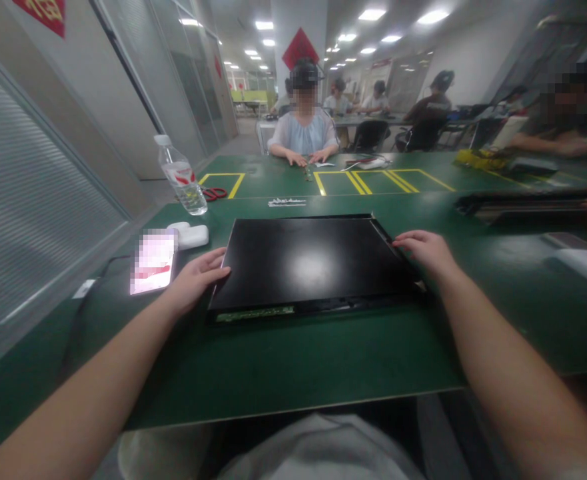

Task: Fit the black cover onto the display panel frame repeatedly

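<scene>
A flat black display panel (303, 260) lies on the green table in front of me, its glossy face up with a bright reflection in the middle. Along its near edge runs a green circuit strip (256, 313). A thin black frame (380, 230) shows past the panel at the far and right sides, slightly out of line with it. My left hand (200, 277) grips the panel's left edge, thumb on top. At the right side, my right hand (426, 250) has its fingertips closed on the frame's edge; the fingers' undersides are hidden.
To the left are a phone (153, 261), a white case (192, 235), a water bottle (183, 180) and red-handled scissors (216, 194). Across the green table (293, 373), yellow tape marks outlines, and a co-worker (303, 130) sits opposite. Another black panel (528, 208) lies at right, near another person's hand.
</scene>
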### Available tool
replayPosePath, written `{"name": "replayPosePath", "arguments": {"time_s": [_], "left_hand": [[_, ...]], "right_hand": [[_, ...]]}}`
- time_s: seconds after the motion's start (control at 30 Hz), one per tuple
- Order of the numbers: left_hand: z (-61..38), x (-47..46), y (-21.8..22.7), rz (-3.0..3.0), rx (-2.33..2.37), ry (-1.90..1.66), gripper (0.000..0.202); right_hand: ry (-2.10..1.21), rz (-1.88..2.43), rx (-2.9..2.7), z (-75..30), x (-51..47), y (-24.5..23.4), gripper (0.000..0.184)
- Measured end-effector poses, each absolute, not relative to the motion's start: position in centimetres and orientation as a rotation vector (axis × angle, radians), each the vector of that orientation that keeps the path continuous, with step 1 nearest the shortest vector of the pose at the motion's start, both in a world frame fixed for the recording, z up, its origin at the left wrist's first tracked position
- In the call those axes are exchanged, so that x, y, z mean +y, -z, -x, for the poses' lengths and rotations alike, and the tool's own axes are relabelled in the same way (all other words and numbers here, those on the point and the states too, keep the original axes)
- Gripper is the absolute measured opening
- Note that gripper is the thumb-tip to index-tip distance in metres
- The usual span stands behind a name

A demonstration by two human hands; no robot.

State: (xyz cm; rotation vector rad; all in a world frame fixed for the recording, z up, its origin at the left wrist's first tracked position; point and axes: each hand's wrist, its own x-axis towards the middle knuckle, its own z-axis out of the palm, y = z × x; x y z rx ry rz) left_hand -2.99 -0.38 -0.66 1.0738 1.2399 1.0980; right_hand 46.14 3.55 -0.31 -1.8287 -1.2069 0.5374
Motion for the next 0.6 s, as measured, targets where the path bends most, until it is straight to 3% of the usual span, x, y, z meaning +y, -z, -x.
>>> {"name": "replayPosePath", "arguments": {"time_s": [0.6], "left_hand": [[3.7, 0.5, 1.6, -1.159, 1.365, -1.175, 0.084]], "right_hand": [[-0.495, 1.957, -1.534, -46.9, 4.5, 1.9, 0.018]]}}
